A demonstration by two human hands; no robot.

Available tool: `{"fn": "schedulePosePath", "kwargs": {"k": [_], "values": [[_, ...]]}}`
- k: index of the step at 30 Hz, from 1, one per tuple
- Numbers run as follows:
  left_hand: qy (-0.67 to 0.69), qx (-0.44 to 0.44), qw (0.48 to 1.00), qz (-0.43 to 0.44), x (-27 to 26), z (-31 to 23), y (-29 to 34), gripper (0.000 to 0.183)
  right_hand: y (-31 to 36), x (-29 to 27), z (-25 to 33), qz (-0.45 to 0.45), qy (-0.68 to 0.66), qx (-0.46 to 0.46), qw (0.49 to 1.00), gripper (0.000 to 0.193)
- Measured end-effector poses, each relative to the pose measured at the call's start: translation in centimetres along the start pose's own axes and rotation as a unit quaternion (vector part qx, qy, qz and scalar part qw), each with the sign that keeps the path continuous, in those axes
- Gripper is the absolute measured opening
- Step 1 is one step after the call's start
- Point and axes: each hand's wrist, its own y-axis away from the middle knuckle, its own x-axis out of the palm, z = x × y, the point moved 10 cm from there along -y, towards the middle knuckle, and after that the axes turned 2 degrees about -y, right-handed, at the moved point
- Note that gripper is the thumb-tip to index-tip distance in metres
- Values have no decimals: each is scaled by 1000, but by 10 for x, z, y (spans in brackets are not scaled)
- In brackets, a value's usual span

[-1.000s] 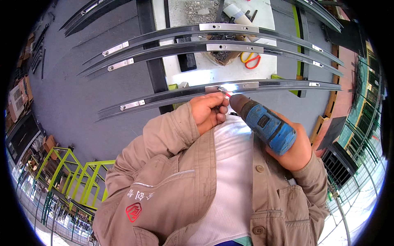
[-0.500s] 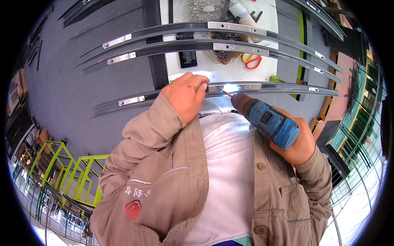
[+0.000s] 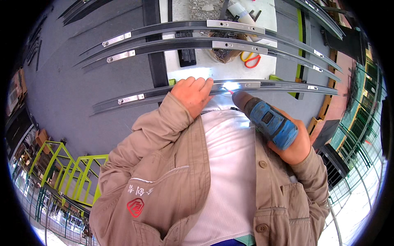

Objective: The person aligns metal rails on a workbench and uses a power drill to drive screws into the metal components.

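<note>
My right hand (image 3: 300,142) is wrapped around the handle of a blue cordless drill (image 3: 271,123) with a dark front end. Its bit points up and left, the tip meeting a silver metal plate (image 3: 246,85) on the nearest dark metal rail (image 3: 287,87). The drill's light makes a bright spot on that plate. Just left of the bit, my left hand (image 3: 192,96) is closed over the same rail, its fingers curled across the far edge at the plate's left end. A smaller silver bracket (image 3: 131,99) sits farther left on this rail.
Two more dark rails with silver plates (image 3: 236,26) lie beyond, across a white table (image 3: 221,70). Red and yellow-handled scissors (image 3: 251,60), a bag of small dark parts (image 3: 223,56) and a black tray (image 3: 187,57) are there. Lime-green frames (image 3: 80,176) stand at the left.
My left hand has shifted slightly right along the rail, and its fingers now reach over the far edge. The drill has barely moved, its tip still at the plate.
</note>
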Motion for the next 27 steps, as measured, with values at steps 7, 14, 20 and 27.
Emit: {"fn": "schedulePosePath", "kwargs": {"k": [7,14,20,27], "values": [[18,-5,1000,10,0,2,-4,44,-5,-2,10,6,9,-17,1000,54],[88,-130,982,102,11,39,-14,38,-10,-7,13,23,16,-4,1000,54],[130,-205,915,323,58,66,-7,73,-13,-10,9,24,13,-5,1000,54],[163,-171,905,355,65,67,-10,76,-19,-14,3,45,-20,37,998,61]]}}
